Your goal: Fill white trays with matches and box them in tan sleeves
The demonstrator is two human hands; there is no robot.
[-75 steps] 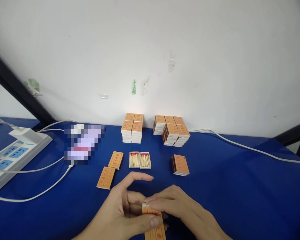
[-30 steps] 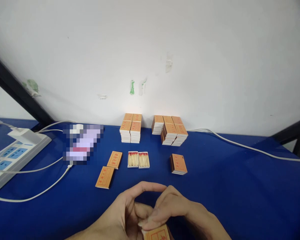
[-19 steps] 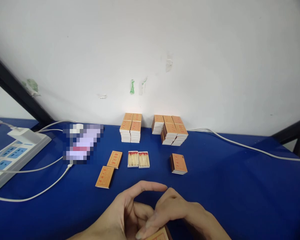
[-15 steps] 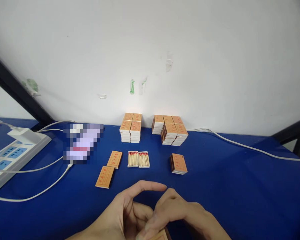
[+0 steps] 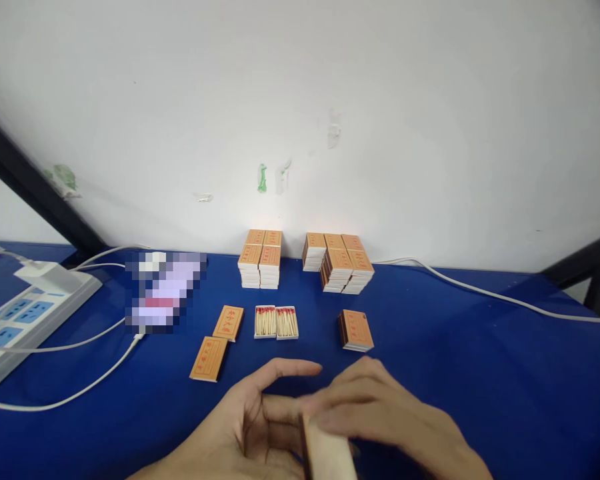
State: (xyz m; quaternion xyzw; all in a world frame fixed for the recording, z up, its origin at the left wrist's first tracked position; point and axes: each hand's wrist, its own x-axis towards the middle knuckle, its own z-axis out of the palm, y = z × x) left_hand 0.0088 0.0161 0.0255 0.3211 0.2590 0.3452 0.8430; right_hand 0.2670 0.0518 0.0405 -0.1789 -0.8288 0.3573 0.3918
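At the bottom of the view, an orange matchbox (image 5: 330, 455) is held low between my hands, its pale face up and a dark strip along its left edge. My right hand (image 5: 385, 407) grips its far end from above, somewhat smeared by motion. My left hand (image 5: 260, 420) cups the left side, its lower fingers curled against the box and one finger stretched out above. Two open trays of red-tipped matches (image 5: 276, 323) lie side by side ahead. Left of them are two flat orange matchbox sleeves (image 5: 210, 358). A short matchbox stack (image 5: 357, 330) stands to the right.
Against the white wall stand a left block of stacked matchboxes (image 5: 260, 259) and a right block (image 5: 343, 261). On the left, a power strip (image 5: 45, 303), a blurred-out phone (image 5: 173, 287) and white cables lie on the blue table (image 5: 480, 360). Another cable (image 5: 480, 293) runs along the right.
The matchbox has come up further into view between my hands, now with a pale face showing. My right hand has shifted right and its fingers have moved along the box's top.
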